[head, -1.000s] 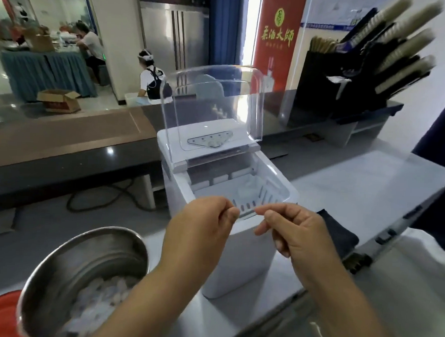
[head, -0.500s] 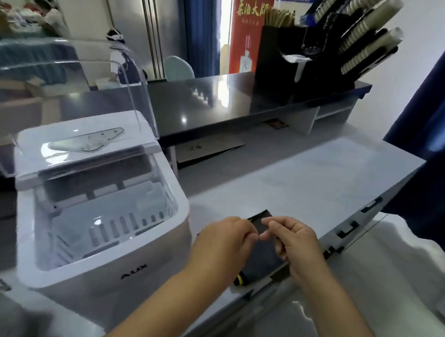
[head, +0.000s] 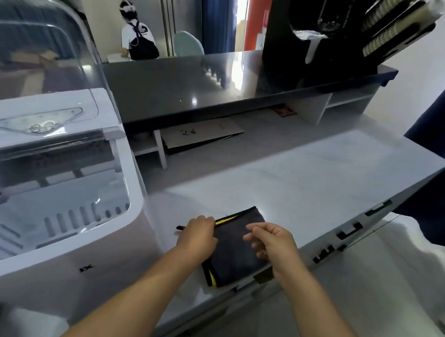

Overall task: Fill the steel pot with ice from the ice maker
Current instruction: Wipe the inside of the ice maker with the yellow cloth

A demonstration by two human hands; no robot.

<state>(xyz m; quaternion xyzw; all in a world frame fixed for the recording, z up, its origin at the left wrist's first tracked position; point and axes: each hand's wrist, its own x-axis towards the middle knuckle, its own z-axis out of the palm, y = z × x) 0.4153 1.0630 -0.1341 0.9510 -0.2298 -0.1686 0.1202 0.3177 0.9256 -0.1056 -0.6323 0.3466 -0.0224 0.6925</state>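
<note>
Swinging rightward since the earlier frames, the view now leaves the steel pot outside the frame. The ice maker (head: 56, 260) stands at left, cut off by the edge, with its clear lid (head: 41, 55) raised and its slotted basket (head: 66, 219) blurred. Both hands have left its front rim for a dark folded cloth (head: 237, 249) with yellow trim on the grey counter (head: 319, 178). The left hand (head: 197, 238) curls over the cloth's far edge, fingertips hidden, so its grip cannot be told. The right hand (head: 276, 244) hovers above, fingers loosely bent, holding nothing.
</note>
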